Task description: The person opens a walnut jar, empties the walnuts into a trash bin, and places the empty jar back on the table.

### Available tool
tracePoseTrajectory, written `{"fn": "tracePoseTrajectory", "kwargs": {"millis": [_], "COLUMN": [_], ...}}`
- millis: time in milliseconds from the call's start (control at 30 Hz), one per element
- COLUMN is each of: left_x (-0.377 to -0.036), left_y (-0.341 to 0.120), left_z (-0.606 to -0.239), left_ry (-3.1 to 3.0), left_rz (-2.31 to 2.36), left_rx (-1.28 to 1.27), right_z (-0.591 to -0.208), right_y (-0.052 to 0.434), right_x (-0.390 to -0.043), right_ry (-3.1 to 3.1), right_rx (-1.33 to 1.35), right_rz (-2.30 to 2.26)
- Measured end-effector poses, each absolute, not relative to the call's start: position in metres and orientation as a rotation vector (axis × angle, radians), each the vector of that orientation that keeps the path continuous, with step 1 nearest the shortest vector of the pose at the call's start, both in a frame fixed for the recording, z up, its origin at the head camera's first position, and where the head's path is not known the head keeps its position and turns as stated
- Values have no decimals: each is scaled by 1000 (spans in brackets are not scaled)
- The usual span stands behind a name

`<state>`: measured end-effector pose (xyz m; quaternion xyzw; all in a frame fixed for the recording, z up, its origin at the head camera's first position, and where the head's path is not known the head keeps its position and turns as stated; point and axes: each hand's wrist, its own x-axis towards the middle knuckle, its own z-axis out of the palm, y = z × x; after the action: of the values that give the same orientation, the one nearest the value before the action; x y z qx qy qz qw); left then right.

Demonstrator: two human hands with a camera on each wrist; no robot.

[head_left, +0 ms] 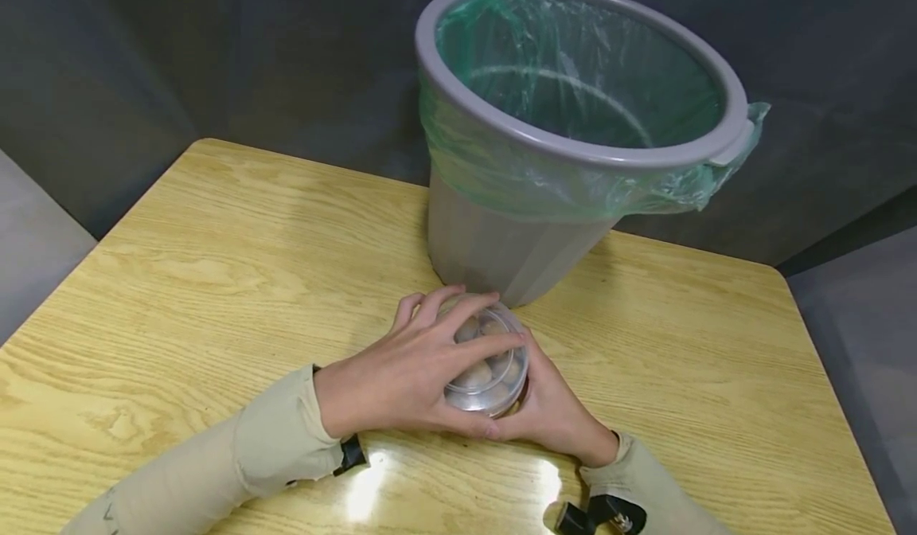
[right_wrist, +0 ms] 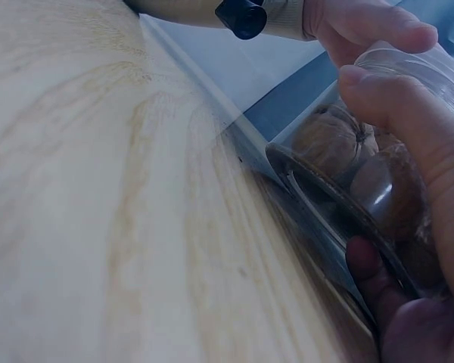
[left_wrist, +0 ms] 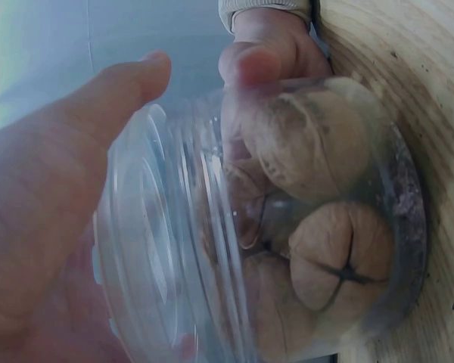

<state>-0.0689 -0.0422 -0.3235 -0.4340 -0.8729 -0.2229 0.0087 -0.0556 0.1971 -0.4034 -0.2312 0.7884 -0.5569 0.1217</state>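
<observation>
My left hand (head_left: 401, 388) grips the lid (head_left: 489, 360) from above. My right hand (head_left: 552, 411) holds the jar (head_left: 501, 396), standing at 6 o'clock from the bin (head_left: 501, 248).

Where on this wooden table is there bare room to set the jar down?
Bare wood lies left of the grey plastic bin with green liner, out to the light wooden table's left edge, and right of the bin toward the far right corner. It is crowded at centre, where the left hand and right hand grip the clear plastic jar of walnuts by the bin's base.

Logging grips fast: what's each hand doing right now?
Left hand: fingers curled over the clear jar's lid.
Right hand: grips the jar of walnuts from the side.
</observation>
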Motion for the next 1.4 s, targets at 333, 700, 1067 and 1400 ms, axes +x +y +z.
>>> {"fn": "tracePoseTrajectory", "kwargs": {"millis": [333, 700, 1067, 1400], "left_x": [-70, -71, -72, -74], "left_y": [-43, -46, -49, -52], "left_z": [-323, -321, -317, -316], "left_ry": [-2727, -2653, -2708, -2705], "left_rz": [-712, -711, -700, -679], "left_rx": [-1352, -1348, -1337, -1322], "right_z": [-404, -399, -399, -399], "right_y": [197, 193, 196, 196], "right_x": [-55, -53, -54, -53], "right_ry": [2304, 2199, 2268, 2342], "right_rx": [-665, -614, -623, -594], "right_rz": [-1628, -1703, -1622, -1572]}}
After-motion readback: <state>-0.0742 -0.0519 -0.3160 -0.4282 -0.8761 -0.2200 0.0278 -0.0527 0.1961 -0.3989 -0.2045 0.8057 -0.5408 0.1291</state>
